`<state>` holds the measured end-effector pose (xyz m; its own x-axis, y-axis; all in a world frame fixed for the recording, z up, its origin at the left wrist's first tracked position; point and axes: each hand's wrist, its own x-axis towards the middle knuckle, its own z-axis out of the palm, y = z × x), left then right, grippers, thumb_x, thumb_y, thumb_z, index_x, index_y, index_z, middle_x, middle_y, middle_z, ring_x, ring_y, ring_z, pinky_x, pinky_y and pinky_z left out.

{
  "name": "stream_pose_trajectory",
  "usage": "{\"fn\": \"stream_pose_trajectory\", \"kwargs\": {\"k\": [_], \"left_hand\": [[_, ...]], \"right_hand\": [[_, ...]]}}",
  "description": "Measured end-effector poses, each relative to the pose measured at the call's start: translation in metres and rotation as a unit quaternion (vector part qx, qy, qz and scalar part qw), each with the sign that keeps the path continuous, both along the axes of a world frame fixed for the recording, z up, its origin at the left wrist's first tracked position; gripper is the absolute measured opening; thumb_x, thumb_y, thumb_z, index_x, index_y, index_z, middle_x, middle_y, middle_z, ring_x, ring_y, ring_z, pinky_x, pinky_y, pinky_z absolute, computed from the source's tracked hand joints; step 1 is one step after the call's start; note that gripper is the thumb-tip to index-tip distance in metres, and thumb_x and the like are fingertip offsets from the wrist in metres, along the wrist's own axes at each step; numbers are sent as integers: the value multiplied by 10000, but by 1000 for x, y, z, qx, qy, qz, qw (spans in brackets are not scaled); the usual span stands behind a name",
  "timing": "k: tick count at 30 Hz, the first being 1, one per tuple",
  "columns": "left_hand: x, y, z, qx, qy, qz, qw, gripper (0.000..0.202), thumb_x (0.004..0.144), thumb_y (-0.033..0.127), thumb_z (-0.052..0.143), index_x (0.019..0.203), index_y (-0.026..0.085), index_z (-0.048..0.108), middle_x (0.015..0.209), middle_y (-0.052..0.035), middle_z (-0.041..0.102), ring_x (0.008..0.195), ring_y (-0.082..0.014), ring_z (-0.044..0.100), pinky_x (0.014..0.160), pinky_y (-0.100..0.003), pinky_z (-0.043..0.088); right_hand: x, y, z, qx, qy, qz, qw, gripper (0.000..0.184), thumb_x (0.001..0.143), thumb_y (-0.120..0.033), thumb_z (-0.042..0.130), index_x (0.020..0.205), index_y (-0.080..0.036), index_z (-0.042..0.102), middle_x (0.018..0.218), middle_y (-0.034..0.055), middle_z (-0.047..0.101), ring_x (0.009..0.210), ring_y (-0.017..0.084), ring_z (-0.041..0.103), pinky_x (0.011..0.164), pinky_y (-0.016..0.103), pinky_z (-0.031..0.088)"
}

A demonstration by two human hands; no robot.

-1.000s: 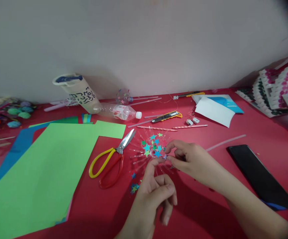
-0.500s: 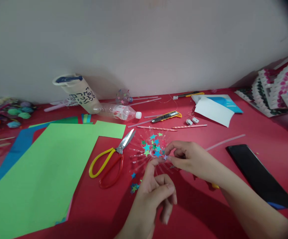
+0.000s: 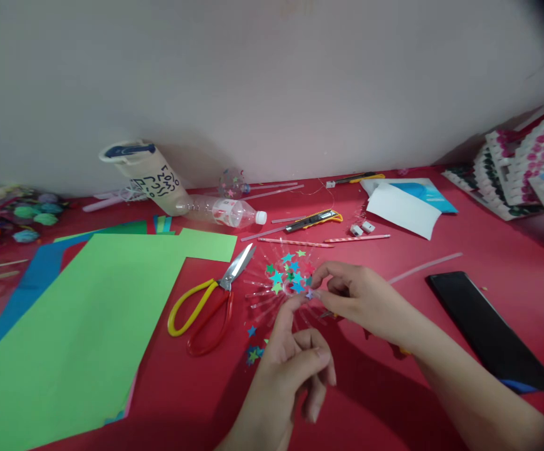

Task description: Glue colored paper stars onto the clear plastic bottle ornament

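A clear plastic piece cut into radiating strips [image 3: 256, 295] lies on the red table, its middle dotted with shiny blue and green stars [image 3: 296, 279]. My right hand [image 3: 354, 291] reaches in from the right, thumb and forefinger pinched at a small purple star [image 3: 309, 294] by the edge of the cluster. From below comes my left hand [image 3: 295, 366], its forefinger stretched out so that the tip meets the purple star; the other fingers curl loosely around nothing. Several loose stars [image 3: 254, 355] lie left of that hand. Scissors [image 3: 227, 282] with yellow and red handles rest open nearby.
Green paper sheets [image 3: 93, 313] spread over the left. Behind are a clear bottle [image 3: 234, 213], a leaning cream container [image 3: 154, 181], a box cutter [image 3: 316, 220] and striped sticks [image 3: 295, 242]. A black phone [image 3: 483, 329] and white paper [image 3: 403, 210] lie right.
The purple star has shifted slightly up and left, closer to the star cluster, with my right fingertips. My left hand has barely moved.
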<state>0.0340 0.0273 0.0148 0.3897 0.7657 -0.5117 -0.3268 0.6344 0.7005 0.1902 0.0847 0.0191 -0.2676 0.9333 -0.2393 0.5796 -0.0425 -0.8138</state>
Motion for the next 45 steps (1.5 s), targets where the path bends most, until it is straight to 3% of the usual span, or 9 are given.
{"fn": "stream_pose_trajectory", "kwargs": {"k": [34,45], "left_hand": [[1,2,2,3,20,-11,1000,545,787,164,492,1300,253,332,577,63,527,305,-20,254,297,-123,195],[-1,3,3,6,21,-20,1000,522,794,154,489,1281,258,333,588,63,528,308,-19,260,298,-119,206]], "right_hand": [[-7,-3,6,17,-39,-14,999,34,809,-257,505,817,-232,527,509,-79,455,453,94,411,455,204,297],[-6,-3,1,20,-22,-5,1000,32,810,-256,512,804,-226,522,505,-81,459,448,90,402,447,203,281]]}}
